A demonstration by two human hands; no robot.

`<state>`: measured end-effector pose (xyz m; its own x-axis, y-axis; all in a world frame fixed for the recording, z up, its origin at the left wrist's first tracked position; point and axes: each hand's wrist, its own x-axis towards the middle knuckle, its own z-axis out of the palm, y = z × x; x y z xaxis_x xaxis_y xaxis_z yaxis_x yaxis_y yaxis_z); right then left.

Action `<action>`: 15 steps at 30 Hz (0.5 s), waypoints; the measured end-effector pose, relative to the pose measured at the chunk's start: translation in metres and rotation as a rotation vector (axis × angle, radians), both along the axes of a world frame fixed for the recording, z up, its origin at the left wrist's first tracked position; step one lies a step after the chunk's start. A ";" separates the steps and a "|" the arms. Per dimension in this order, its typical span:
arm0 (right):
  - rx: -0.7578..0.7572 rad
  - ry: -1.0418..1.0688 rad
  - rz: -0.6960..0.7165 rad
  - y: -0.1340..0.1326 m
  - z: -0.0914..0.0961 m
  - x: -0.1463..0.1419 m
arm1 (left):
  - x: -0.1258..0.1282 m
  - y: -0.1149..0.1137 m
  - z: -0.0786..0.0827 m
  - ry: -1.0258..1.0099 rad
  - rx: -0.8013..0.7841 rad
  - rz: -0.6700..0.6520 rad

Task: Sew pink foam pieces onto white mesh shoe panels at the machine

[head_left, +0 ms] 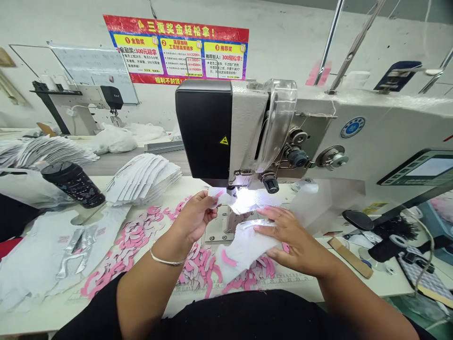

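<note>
White fabric is taking centre stage at an industrial sewing machine [226,132]; the left hand [193,221] is pinching a white fabric flap [216,197] between thumb and fingers, close under the machine's lit needle area, and that grip is firmly closed on the edge; the right hand [290,236] is pressing down on a white fabric piece [244,248], fingers spread and open, holding it flat rather than grasping it; I can't tell whether the flap and the piece are one sheet; both are looking light, soft and floppy, so the edges are the place to take hold, with a flat hand stopping any slip; the piece is lying just near of the steel throat plate [215,231], with pink fabric offcuts [198,271] heaped beneath and to the left; a stack of white cut pieces [143,179] is sitting farther left, beside a black tumbler [72,184]; a ruler scale [244,287] is running along the near table edge.
</note>
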<state>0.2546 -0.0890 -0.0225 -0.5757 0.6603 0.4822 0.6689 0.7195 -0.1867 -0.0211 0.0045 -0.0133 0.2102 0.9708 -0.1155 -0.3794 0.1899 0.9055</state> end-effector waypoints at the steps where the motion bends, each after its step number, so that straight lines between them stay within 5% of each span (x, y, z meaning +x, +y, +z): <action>1: -0.050 0.018 0.017 0.000 0.002 0.000 | -0.003 -0.005 -0.001 -0.001 0.002 0.004; 6: 0.029 0.049 -0.215 0.016 0.006 -0.026 | -0.003 -0.019 -0.004 -0.002 0.023 -0.005; 10: 0.125 0.000 -0.229 0.035 -0.006 -0.048 | -0.006 -0.025 -0.006 0.114 0.081 0.002; 15: 0.182 0.118 -0.178 0.033 -0.026 -0.030 | -0.063 -0.021 -0.020 0.458 0.152 0.219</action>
<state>0.2251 -0.0557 -0.0480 -0.3913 0.6420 0.6594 0.7688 0.6218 -0.1493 -0.0838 -0.0169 -0.0338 -0.0385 0.9993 -0.0025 0.0458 0.0043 0.9989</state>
